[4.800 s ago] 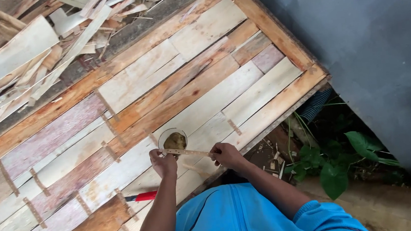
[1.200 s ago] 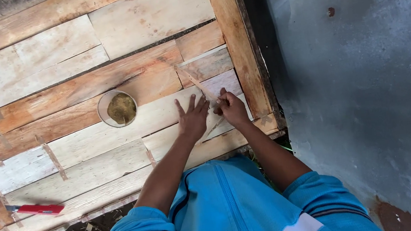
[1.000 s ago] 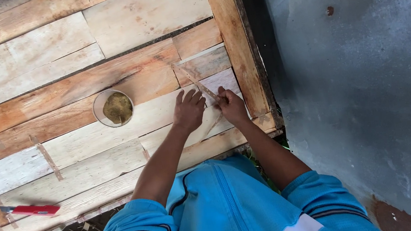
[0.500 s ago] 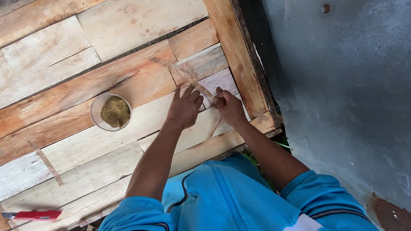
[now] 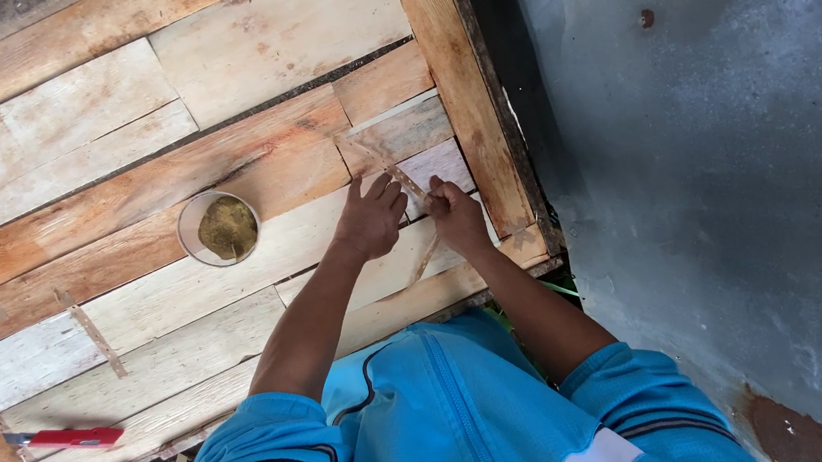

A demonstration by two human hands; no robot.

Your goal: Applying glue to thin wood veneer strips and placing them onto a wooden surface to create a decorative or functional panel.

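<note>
Right of the frame's centre, we press a thin wooden strip (image 5: 404, 179) against the plank panel (image 5: 242, 36); our left hand (image 5: 370, 220) lies flat, fingers spread on it, while our right hand (image 5: 457, 218) pinches it. Left of them stands a round tin of brownish powder (image 5: 219, 228). A red-handled tool (image 5: 67, 438) lies lower left. Grey wall (image 5: 723, 131) fills the right.
</note>
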